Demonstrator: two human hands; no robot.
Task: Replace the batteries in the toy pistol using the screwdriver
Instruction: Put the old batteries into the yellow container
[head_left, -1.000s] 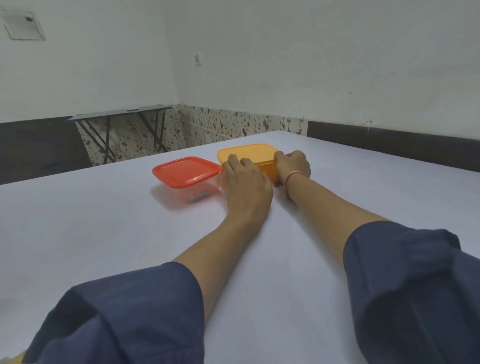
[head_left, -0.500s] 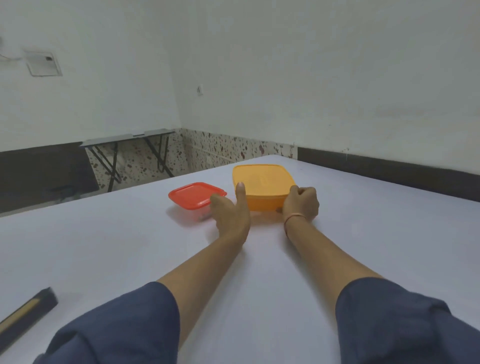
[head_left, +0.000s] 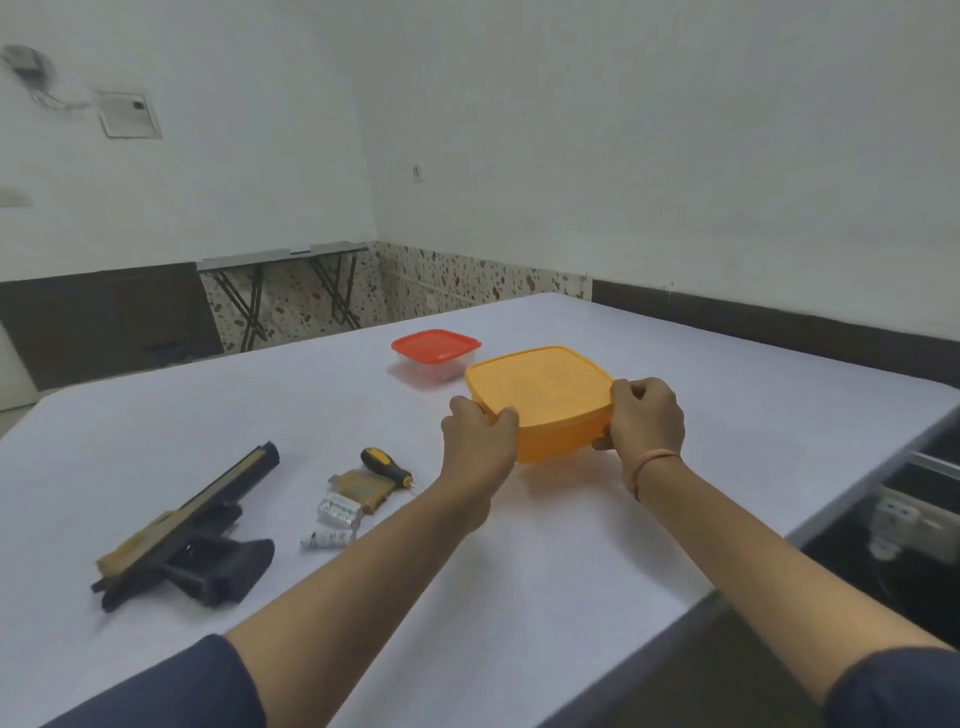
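Fingers (head_left: 630, 391) of both hands curl round the orange box (head_left: 540, 384), left hand (head_left: 478, 441) and right hand (head_left: 647, 415) gripping its sides | toy pistol (head_left: 192, 530) lies on the table (head_left: 519, 571), screwdriver (head_left: 387, 466) and batteries (head_left: 340, 512) beside it | job looks unstarted, whole swap left

Whatever lay in the yellow box (head_left: 540, 389) was hidden by its shut, opaque lid. The left grip (head_left: 478, 441) covered its near left corner, and the right grip (head_left: 647, 415) hid part of its right edge. Left of the box, small silvery pieces (head_left: 340, 512) were too blurred to identify. Behind it, the red-lidded box (head_left: 436, 345) showed only a blur inside.
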